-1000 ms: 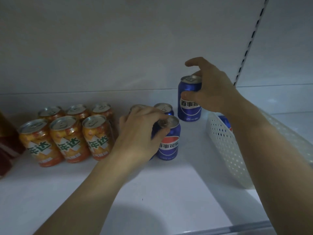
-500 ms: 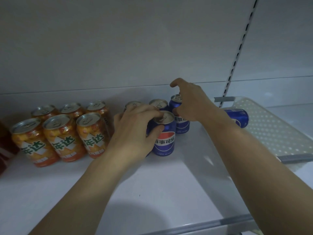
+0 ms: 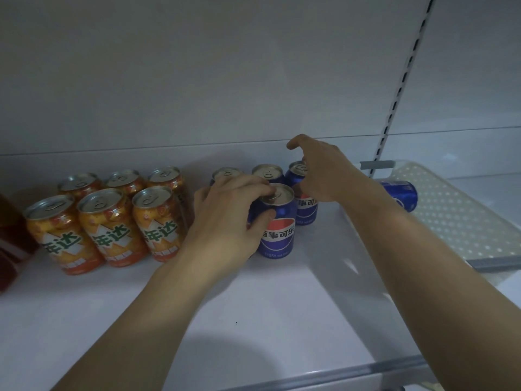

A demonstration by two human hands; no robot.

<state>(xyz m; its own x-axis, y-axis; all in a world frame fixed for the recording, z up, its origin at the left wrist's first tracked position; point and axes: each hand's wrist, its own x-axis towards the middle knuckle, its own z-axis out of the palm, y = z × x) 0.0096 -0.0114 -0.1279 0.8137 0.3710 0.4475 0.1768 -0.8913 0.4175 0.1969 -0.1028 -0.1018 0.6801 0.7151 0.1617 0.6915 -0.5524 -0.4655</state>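
The left hand (image 3: 225, 221) reaches in over the front edge of the white shelf (image 3: 253, 320) and grips the front Pepsi can (image 3: 277, 230), its fingertips curled over the silver lid and its thumb pressed to the blue side just above the logo. That can stands upright near the middle of the shelf, label towards the front edge. The right hand (image 3: 324, 173) comes in from the right and holds the rear Pepsi can (image 3: 306, 213) by its top, fingers curled round the rim while one finger lifts hooked above the rest. This can stands upright on the shelf, just behind and to the right of the front one, the two close enough that I cannot tell whether they touch. Two more Pepsi cans (image 3: 266, 172) stand upright in a row to its left, nearer the back edge. Further towards the left edge, six orange soda cans (image 3: 112, 221) stand packed in two rows of three. At the left edge itself sits something dark red (image 3: 11, 238), only partly in view. At the right end of the shelf, a white perforated basket (image 3: 451, 221) holds another Pepsi can (image 3: 400, 193) lying on its side.
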